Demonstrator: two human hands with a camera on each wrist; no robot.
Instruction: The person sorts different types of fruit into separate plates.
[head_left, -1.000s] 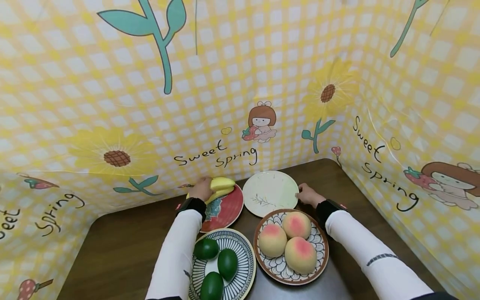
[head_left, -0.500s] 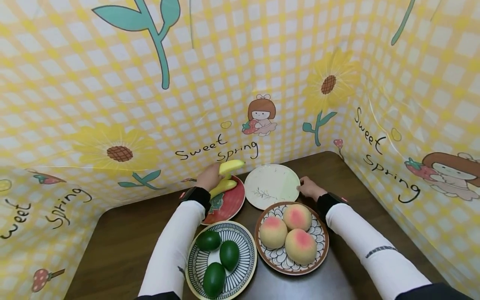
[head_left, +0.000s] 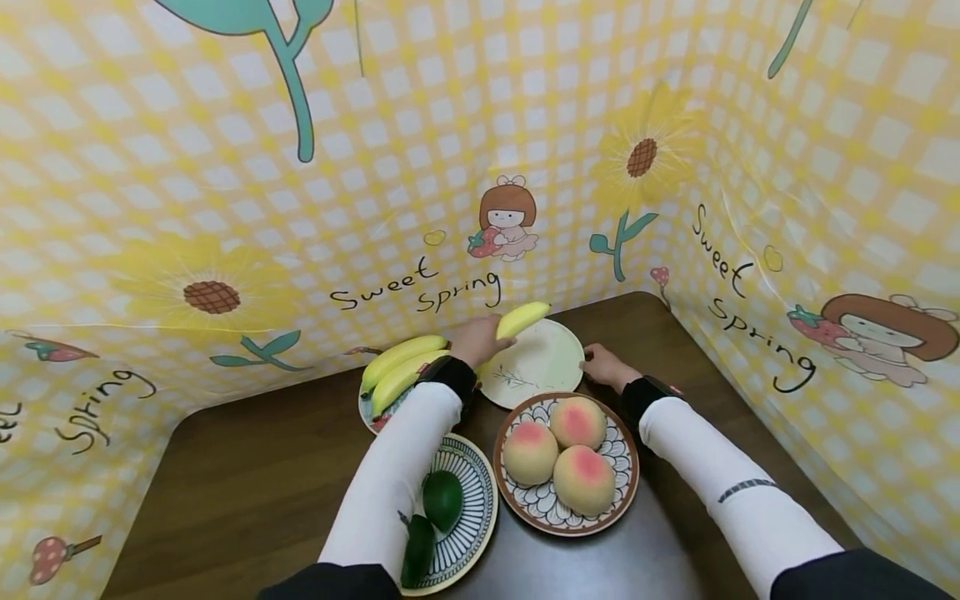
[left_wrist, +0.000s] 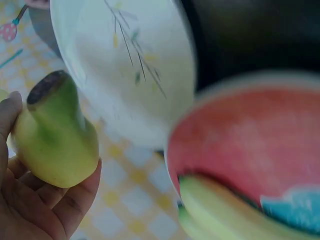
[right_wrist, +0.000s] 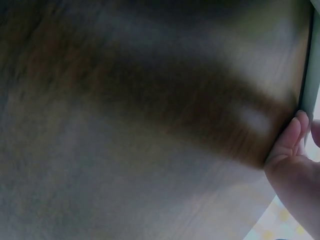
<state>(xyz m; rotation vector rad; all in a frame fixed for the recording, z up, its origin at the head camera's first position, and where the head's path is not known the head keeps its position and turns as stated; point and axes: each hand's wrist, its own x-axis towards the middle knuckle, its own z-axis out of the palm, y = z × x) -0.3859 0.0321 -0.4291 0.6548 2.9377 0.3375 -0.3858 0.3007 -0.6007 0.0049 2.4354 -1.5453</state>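
Note:
My left hand grips a yellow banana at the left side of a pale plate with a leaf sprig. The banana's greenish, dark-tipped stem shows in the left wrist view, fingers around its body. At the pale plate's right rim, my right hand pinches the edge between fingers and thumb. Two more bananas lie on a red plate at the left, partly behind the left wrist.
Three peaches sit on a brown-rimmed plate in front. Dark green oval fruits lie on a striped plate, partly behind the left sleeve. A checked yellow cloth hangs behind the brown table.
My left hand has lifted one banana off the red plate and carried it right to the pale plate. My right hand stays at the pale plate's rim.

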